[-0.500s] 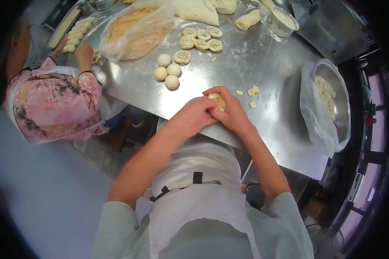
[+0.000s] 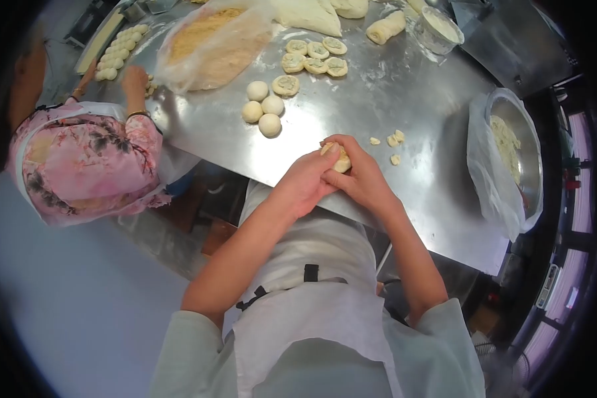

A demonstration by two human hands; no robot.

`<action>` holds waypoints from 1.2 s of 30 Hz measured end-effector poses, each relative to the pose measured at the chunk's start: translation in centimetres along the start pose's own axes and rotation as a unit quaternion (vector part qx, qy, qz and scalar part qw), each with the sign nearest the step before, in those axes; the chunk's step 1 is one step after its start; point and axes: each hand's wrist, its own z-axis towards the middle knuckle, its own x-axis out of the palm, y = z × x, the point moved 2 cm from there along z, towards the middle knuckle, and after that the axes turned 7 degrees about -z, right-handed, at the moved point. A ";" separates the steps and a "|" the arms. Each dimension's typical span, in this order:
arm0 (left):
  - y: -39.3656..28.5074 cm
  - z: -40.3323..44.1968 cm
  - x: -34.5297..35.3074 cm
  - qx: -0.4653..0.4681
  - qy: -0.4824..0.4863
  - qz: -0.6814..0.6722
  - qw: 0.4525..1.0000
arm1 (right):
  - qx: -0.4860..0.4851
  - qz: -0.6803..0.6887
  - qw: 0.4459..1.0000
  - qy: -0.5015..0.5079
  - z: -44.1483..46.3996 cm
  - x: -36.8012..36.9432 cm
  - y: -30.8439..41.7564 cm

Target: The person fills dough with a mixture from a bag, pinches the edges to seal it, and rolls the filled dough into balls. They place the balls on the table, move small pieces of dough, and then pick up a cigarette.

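Both my hands meet near the front edge of the steel table (image 2: 404, 99), wrapped round a small piece of dough (image 2: 343, 161). My left hand (image 2: 306, 178) presses its thumb onto the dough's top. Around the far side curl the fingers of my right hand (image 2: 359, 169), hiding much of the piece. Just right of my hands lie several dough scraps (image 2: 395, 140). Beyond them to the left sit several smooth dough balls (image 2: 269, 125). A flattened round with filling (image 2: 286, 85) rests beside the balls, and further back are several similar rounds (image 2: 315, 66).
A plastic bag of orange-brown crumbly filling (image 2: 212, 56) lies at the back left, near large dough sheets (image 2: 308, 16). At right stands a plastic-lined metal bowl (image 2: 527, 159) with pale filling. A dough roll (image 2: 386, 27) and a tub (image 2: 439, 31) are behind. A co-worker (image 2: 89, 159) handles dough at left.
My left thumb has shifted over the dough, and the piece has turned slightly in my hands. The co-worker's hand has moved a little. The whole view has shifted slightly.
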 end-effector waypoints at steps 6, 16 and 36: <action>-0.4 0.5 -0.1 0.007 -0.064 0.130 0.989 | -0.061 -0.076 0.995 -0.035 1.0 0.7 0.5; -1.2 -1.8 -3.2 -0.165 0.099 -0.157 0.969 | -0.011 0.235 0.969 0.079 -0.3 1.2 -0.2; -0.5 -1.0 -1.8 -0.050 0.005 0.161 0.986 | -0.065 0.052 0.993 -0.081 -0.9 2.2 -2.9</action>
